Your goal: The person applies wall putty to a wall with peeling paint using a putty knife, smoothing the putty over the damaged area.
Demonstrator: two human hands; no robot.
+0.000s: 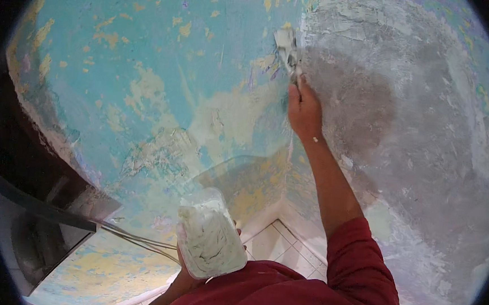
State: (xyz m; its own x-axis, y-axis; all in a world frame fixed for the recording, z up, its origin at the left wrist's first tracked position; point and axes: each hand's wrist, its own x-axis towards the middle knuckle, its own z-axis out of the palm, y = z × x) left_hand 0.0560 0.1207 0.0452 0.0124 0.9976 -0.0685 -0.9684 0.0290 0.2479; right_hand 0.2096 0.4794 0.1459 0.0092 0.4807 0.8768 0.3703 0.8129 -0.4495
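One red shirt (285, 297) lies nearest. Just beyond its front, the left hand (186, 279) is clasped around one white tub (239, 266) filled with pale putty (210, 243). The right hand (306, 110) is clamped on one putty knife (287, 47), its blade up at the corner where two walls, one turquoise (167, 45), one largely grey (434, 115), meet.

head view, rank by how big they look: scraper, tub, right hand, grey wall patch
1. Grey wall patch
2. Tub
3. Right hand
4. Scraper, counting only its visible part
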